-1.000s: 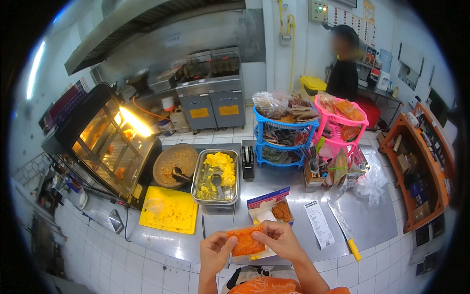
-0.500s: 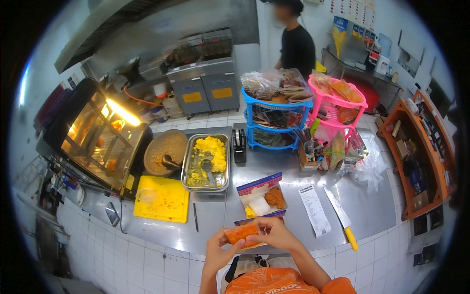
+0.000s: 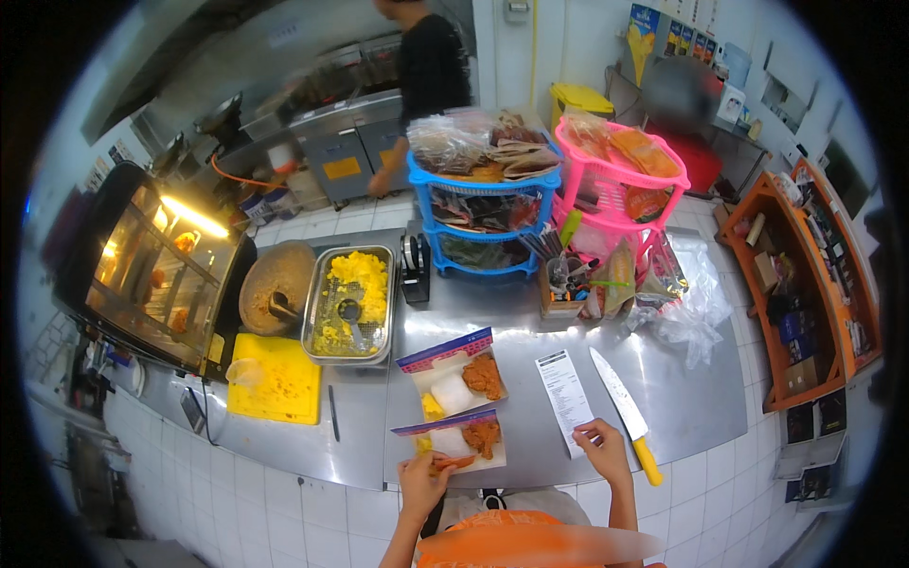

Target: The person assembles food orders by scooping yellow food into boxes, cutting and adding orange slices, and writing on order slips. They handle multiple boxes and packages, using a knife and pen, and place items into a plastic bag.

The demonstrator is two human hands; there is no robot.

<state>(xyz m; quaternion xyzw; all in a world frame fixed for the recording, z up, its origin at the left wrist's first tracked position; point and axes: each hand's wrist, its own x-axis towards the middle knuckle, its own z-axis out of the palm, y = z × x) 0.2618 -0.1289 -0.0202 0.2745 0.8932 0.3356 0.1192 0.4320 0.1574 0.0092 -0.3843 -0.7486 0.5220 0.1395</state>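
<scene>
My left hand [image 3: 422,485] is closed on an orange-red sachet [image 3: 456,463], held at the front edge of the nearer food box [image 3: 487,455]. White rice [image 3: 451,441], fried chicken [image 3: 482,435] and some yellow egg sit in that box, whose purple-edged lid stands raised. Just behind it is a second, similar open box [image 3: 437,360] with rice, chicken and egg. My right hand [image 3: 604,451] is by the lower end of a printed receipt [image 3: 561,389], fingers loosely bent and holding nothing I can see. Whether it touches the paper I cannot tell.
A yellow-handled knife [image 3: 620,398] lies right of the receipt. To the left are a tray of scrambled egg [image 3: 308,343], a bowl [image 3: 276,270], a yellow cutting board [image 3: 286,398] and a pen [image 3: 333,414]. Blue [image 3: 485,267] and pink racks [image 3: 615,177] stand behind. Another person [image 3: 431,71] walks beyond.
Both hands held the sachet up before; now the left alone has it, down at the nearer box. My right hand has moved right towards the receipt. The other person has moved left.
</scene>
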